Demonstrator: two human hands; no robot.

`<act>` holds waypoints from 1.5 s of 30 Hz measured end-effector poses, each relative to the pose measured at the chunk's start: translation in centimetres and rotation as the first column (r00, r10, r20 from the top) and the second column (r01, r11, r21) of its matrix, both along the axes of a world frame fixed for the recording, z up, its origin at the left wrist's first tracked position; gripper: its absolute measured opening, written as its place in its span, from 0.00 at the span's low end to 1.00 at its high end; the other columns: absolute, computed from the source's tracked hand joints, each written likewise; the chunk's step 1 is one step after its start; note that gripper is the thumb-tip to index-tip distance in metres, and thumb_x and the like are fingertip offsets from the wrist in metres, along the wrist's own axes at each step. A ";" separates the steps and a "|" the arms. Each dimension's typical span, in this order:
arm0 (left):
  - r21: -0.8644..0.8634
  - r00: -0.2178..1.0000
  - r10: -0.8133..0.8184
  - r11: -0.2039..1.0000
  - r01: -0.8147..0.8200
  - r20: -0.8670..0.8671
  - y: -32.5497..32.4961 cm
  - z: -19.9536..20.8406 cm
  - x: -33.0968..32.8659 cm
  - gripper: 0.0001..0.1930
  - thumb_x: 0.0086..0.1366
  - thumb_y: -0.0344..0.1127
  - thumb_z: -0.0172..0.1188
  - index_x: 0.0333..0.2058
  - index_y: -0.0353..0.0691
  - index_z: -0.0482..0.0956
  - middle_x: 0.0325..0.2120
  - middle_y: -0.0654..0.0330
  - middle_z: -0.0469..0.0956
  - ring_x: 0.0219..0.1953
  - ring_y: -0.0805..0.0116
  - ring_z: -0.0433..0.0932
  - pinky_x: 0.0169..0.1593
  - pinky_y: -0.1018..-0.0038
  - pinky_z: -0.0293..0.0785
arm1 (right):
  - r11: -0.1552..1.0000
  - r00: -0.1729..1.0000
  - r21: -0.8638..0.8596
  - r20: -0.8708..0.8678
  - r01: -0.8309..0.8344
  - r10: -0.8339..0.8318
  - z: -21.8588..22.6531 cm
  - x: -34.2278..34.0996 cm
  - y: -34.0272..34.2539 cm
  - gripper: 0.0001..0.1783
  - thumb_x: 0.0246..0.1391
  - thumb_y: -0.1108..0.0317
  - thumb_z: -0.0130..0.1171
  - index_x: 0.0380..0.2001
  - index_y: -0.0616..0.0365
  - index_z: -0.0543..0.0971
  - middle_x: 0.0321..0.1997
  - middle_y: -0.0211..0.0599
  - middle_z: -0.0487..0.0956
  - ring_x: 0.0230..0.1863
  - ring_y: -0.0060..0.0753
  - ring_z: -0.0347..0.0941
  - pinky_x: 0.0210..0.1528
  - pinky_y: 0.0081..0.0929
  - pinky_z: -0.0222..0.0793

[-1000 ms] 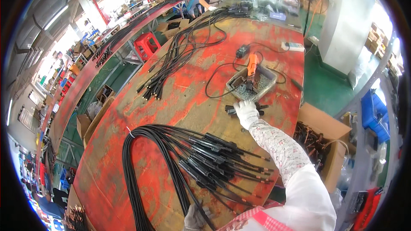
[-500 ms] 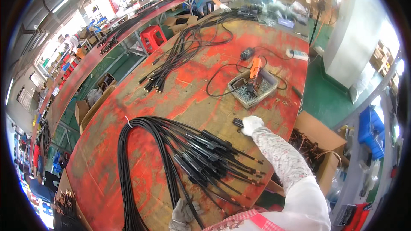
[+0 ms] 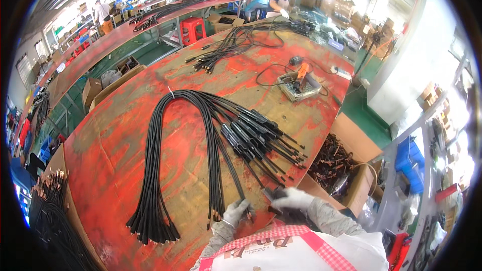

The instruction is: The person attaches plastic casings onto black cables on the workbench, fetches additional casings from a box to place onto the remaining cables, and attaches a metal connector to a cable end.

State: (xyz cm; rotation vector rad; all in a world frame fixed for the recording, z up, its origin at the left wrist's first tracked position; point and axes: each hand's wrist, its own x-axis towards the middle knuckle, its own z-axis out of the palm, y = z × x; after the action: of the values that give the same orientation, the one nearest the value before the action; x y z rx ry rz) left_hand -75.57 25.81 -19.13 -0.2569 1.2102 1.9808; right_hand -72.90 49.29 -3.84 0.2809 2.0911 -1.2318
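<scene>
My left hand [image 3: 236, 213], in a pale glove, closes round the lower end of a black cable [image 3: 234, 175] near the table's front edge. Just to its right, my gloved right hand [image 3: 292, 199] grips a small black plastic part [image 3: 273, 193]; its exact kind is hard to make out. In front of both hands lies a bent bundle of black cables [image 3: 155, 170], tied at the top with a white tie [image 3: 171, 92]. Several cables on its right side carry long black housings [image 3: 246, 133] and end in thin leads.
Beyond the bundle, an orange power tool [image 3: 302, 73] rests in a tray of small metal pieces [image 3: 306, 93]. More black cables [image 3: 221, 52] lie farther back. A cardboard box of dark parts [image 3: 334, 165] stands beside the table's right edge. A co-worker [image 3: 280, 0] is at the far end.
My right hand has come back from the table's right side toward my left hand, bringing the black part. My view has shifted, so the bundle sits higher in the picture.
</scene>
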 end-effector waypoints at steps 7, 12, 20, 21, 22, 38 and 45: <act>-0.259 0.940 -0.306 0.930 0.260 -0.153 -0.3 0.3 0.8 0.22 0.60 0.52 0.62 0.40 0.36 0.78 0.23 0.63 0.75 0.20 0.75 0.73 0.23 0.79 0.70 | 0.922 0.934 0.162 0.122 -0.353 0.336 -2.8 5.9 -3.8 0.30 0.42 0.40 0.60 0.40 0.52 0.81 0.36 0.44 0.82 0.40 0.41 0.78 0.43 0.34 0.70; -0.372 0.887 -0.458 0.835 0.405 -0.061 0.5 4.8 0.3 0.22 0.60 0.51 0.62 0.39 0.35 0.77 0.24 0.64 0.75 0.20 0.76 0.73 0.21 0.81 0.67 | 0.960 0.989 0.238 0.031 -0.147 0.144 -5.5 6.1 -3.9 0.31 0.41 0.37 0.61 0.40 0.51 0.81 0.34 0.43 0.81 0.36 0.41 0.79 0.40 0.34 0.71; -0.245 0.919 -0.392 0.889 0.388 0.034 1.6 2.4 -0.3 0.23 0.58 0.53 0.64 0.37 0.35 0.79 0.26 0.64 0.76 0.26 0.75 0.74 0.31 0.78 0.79 | 0.972 0.986 0.164 0.037 -0.166 0.162 -3.7 5.0 -1.8 0.28 0.44 0.40 0.60 0.40 0.52 0.80 0.31 0.42 0.81 0.35 0.41 0.78 0.39 0.33 0.71; -0.251 0.916 -0.397 0.883 0.396 0.048 1.8 2.1 -0.7 0.23 0.58 0.53 0.64 0.37 0.35 0.79 0.26 0.64 0.76 0.26 0.75 0.74 0.31 0.78 0.79 | 0.933 0.962 0.256 -0.039 -0.252 0.271 -3.4 4.6 -1.5 0.26 0.46 0.44 0.60 0.40 0.52 0.80 0.32 0.42 0.81 0.36 0.41 0.78 0.39 0.33 0.71; -0.308 0.884 -0.465 0.836 0.454 0.041 1.8 1.7 -1.1 0.22 0.59 0.52 0.64 0.35 0.34 0.78 0.26 0.63 0.75 0.26 0.75 0.74 0.32 0.77 0.79 | 0.909 0.939 0.270 -0.046 -0.317 0.341 -3.4 3.9 -1.1 0.27 0.45 0.44 0.60 0.42 0.52 0.80 0.37 0.44 0.81 0.41 0.47 0.77 0.43 0.37 0.70; 0.166 0.957 -0.218 0.968 0.188 0.190 4.4 3.5 -2.8 0.13 0.67 0.41 0.55 0.44 0.39 0.75 0.32 0.63 0.80 0.31 0.73 0.80 0.39 0.73 0.80 | 0.995 0.960 -0.031 0.268 0.096 -0.084 -0.6 4.4 0.9 0.26 0.46 0.53 0.66 0.43 0.60 0.78 0.32 0.32 0.80 0.32 0.21 0.73 0.39 0.25 0.69; 0.071 0.943 -0.212 0.977 0.200 0.258 5.1 3.3 -3.6 0.13 0.65 0.43 0.58 0.40 0.39 0.76 0.21 0.68 0.74 0.20 0.77 0.72 0.23 0.77 0.69 | 0.961 0.944 -0.133 0.263 0.241 -0.200 -3.1 5.0 1.3 0.22 0.45 0.58 0.68 0.40 0.62 0.79 0.31 0.30 0.80 0.30 0.21 0.73 0.37 0.23 0.69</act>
State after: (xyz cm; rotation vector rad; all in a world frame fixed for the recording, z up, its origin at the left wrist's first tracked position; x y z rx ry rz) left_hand -79.18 30.91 -15.81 -0.3462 0.9795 1.7270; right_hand -67.85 50.63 -6.89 0.5769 1.7693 -1.4124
